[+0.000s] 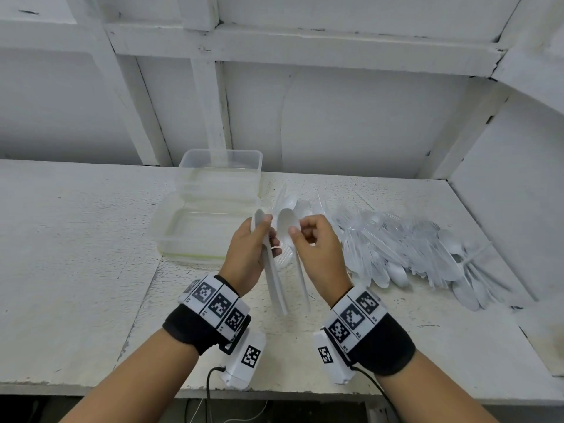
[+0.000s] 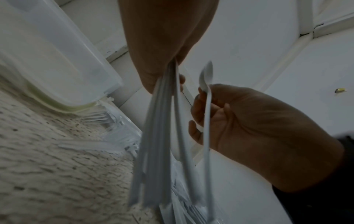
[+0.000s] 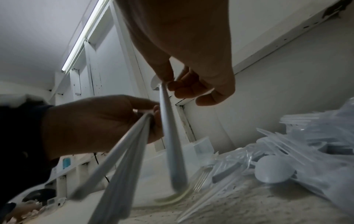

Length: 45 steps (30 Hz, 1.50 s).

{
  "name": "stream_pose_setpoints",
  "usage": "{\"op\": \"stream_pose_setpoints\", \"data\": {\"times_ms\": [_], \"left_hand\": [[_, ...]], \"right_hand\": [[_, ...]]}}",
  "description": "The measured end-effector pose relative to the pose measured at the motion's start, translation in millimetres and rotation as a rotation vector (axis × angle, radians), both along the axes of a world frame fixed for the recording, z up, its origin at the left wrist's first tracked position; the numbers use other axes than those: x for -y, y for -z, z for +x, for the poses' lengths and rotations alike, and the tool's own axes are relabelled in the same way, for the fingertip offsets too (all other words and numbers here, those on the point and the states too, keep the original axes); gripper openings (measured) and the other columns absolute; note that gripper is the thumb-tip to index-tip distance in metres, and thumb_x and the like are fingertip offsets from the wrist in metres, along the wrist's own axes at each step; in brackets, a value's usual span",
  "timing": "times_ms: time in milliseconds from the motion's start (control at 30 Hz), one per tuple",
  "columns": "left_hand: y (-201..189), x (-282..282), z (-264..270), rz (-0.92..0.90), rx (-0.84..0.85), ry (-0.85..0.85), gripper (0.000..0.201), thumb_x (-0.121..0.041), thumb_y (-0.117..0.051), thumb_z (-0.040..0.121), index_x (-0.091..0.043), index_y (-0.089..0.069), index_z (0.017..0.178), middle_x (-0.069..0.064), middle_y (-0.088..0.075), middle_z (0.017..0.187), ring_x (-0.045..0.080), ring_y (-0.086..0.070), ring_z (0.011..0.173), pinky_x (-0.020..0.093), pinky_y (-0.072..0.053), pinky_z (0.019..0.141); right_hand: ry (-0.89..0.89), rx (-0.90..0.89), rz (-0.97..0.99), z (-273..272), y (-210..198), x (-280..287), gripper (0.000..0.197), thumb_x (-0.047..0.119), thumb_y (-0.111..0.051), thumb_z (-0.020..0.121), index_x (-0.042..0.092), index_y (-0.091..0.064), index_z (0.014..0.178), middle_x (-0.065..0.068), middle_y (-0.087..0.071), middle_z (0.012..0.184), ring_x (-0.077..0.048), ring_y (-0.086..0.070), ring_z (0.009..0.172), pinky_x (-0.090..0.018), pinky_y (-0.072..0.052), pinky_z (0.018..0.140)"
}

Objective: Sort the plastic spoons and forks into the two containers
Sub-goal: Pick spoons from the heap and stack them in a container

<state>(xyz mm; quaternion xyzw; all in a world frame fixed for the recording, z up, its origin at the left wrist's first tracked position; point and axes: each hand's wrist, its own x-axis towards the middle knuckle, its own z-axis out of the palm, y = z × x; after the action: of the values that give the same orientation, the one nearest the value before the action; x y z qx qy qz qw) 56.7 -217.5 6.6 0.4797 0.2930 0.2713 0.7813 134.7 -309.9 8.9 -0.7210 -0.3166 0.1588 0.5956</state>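
My left hand [image 1: 258,242] grips a bundle of white plastic spoons [image 1: 273,276], handles hanging down toward me; the same bundle [image 2: 153,151] fills the left wrist view. Just to its right, my right hand [image 1: 308,239] pinches a single white spoon [image 1: 288,227] near the bowl, its handle [image 3: 170,136] pointing down. Both hands hover above the table, in front of the near clear container [image 1: 171,236]. A second clear container [image 1: 219,157] stands behind it. A heap of clear forks and white spoons [image 1: 412,248] lies to the right.
The rough white table [image 1: 76,270] stretches left and toward me. A white wall with beams [image 1: 305,41] closes the back, and a side panel [image 1: 518,193] bounds the right. A few loose spoons [image 1: 300,206] lie beside the containers.
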Motion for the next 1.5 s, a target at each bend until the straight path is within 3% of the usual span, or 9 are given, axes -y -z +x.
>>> {"op": "stream_pose_setpoints", "data": {"times_ms": [233, 433, 700, 800, 900, 1000, 1100, 1233, 1500], "left_hand": [[-8.7, 9.9, -0.2, -0.097, 0.071, 0.175, 0.054, -0.047, -0.023, 0.098, -0.007, -0.058, 0.109, 0.005, -0.073, 0.085, 0.012, -0.069, 0.079, 0.022, -0.055, 0.072], [-10.5, 9.4, -1.1, -0.102, 0.05, 0.114, 0.024, -0.024, -0.04, 0.099, -0.007, -0.057, 0.102, 0.011, -0.062, 0.093, 0.011, -0.064, 0.078, 0.022, -0.054, 0.062], [-12.0, 0.6, -1.2, -0.122, 0.091, 0.041, 0.013, -0.021, -0.047, 0.097, -0.01, -0.053, 0.097, 0.003, -0.054, 0.078, 0.011, -0.058, 0.065, 0.022, -0.052, 0.058], [-9.2, -9.4, 1.5, -0.158, 0.069, -0.042, 0.01, -0.023, -0.048, 0.097, -0.013, -0.049, 0.098, 0.006, -0.054, 0.089, 0.016, -0.057, 0.077, 0.029, -0.053, 0.068], [-9.4, -13.1, 4.1, -0.193, 0.053, -0.098, 0.02, -0.027, -0.047, 0.098, -0.01, -0.046, 0.109, 0.013, -0.058, 0.102, 0.021, -0.06, 0.09, 0.036, -0.051, 0.082], [-7.5, -15.5, 6.7, -0.219, 0.03, -0.118, 0.032, -0.03, -0.045, 0.098, -0.009, -0.039, 0.122, 0.018, -0.058, 0.107, 0.026, -0.06, 0.103, 0.038, -0.048, 0.088], [-3.8, -20.8, 2.8, -0.211, -0.002, -0.096, 0.023, -0.03, -0.042, 0.099, -0.009, -0.043, 0.109, 0.016, -0.057, 0.1, 0.025, -0.06, 0.097, 0.037, -0.05, 0.088], [-10.1, -38.4, -10.8, -0.118, -0.058, 0.017, 0.024, -0.029, -0.042, 0.1, -0.006, -0.049, 0.103, 0.017, -0.064, 0.102, 0.026, -0.063, 0.092, 0.038, -0.045, 0.096], [-31.2, -68.5, -32.3, -0.02, 0.033, -0.017, 0.018, -0.025, -0.049, 0.096, -0.008, -0.049, 0.091, 0.009, -0.067, 0.079, 0.022, -0.07, 0.082, 0.029, -0.058, 0.076]], "right_hand": [[0.037, 0.006, -0.059, -5.3, 7.5, -12.7, 0.026, 0.024, -0.071, 0.08, 0.026, -0.046, 0.073, 0.008, -0.037, 0.093, 0.008, -0.043, 0.083, -0.011, -0.037, 0.075], [0.118, 0.036, -0.106, -3.2, 11.0, -18.3, 0.045, 0.03, -0.077, 0.073, 0.019, -0.038, 0.093, 0.006, -0.03, 0.098, -0.014, -0.04, 0.098, -0.028, -0.044, 0.084], [0.008, 0.187, -0.04, -3.6, 11.9, -11.0, 0.005, 0.025, -0.056, 0.091, 0.023, -0.052, 0.09, 0.011, -0.052, 0.095, -0.009, -0.049, 0.092, -0.022, -0.041, 0.08], [-0.197, 0.303, -0.171, -9.8, 11.4, -3.2, 0.027, 0.035, -0.046, 0.095, 0.024, -0.05, 0.119, 0.003, -0.057, 0.117, -0.009, -0.055, 0.1, -0.027, -0.047, 0.083], [-0.3, 0.58, -0.419, -14.4, 15.1, -2.4, 0.056, 0.041, -0.041, 0.096, 0.024, -0.022, 0.145, -0.002, -0.05, 0.13, -0.018, -0.054, 0.111, -0.031, -0.048, 0.083], [-0.247, 0.803, -0.51, -15.1, 16.5, -7.3, 0.055, 0.031, -0.045, 0.097, 0.012, -0.027, 0.146, -0.012, -0.057, 0.113, -0.026, -0.063, 0.084, -0.027, -0.04, 0.059], [-0.233, 0.953, -0.48, -9.9, 18.4, -10.3, 0.049, 0.016, -0.063, 0.088, 0.002, -0.047, 0.133, -0.012, -0.064, 0.088, -0.022, -0.06, 0.054, -0.022, -0.029, 0.042], [-0.32, 0.871, -0.485, 1.3, 5.7, -23.6, 0.042, 0.024, -0.035, 0.101, 0.014, -0.033, 0.143, -0.009, -0.057, 0.112, -0.026, -0.06, 0.083, -0.03, -0.04, 0.058], [-0.526, 0.662, -0.323, 7.4, -14.3, -56.3, 0.045, 0.027, -0.044, 0.098, 0.016, -0.037, 0.141, -0.009, -0.058, 0.121, -0.024, -0.056, 0.106, -0.038, -0.045, 0.09]]}}
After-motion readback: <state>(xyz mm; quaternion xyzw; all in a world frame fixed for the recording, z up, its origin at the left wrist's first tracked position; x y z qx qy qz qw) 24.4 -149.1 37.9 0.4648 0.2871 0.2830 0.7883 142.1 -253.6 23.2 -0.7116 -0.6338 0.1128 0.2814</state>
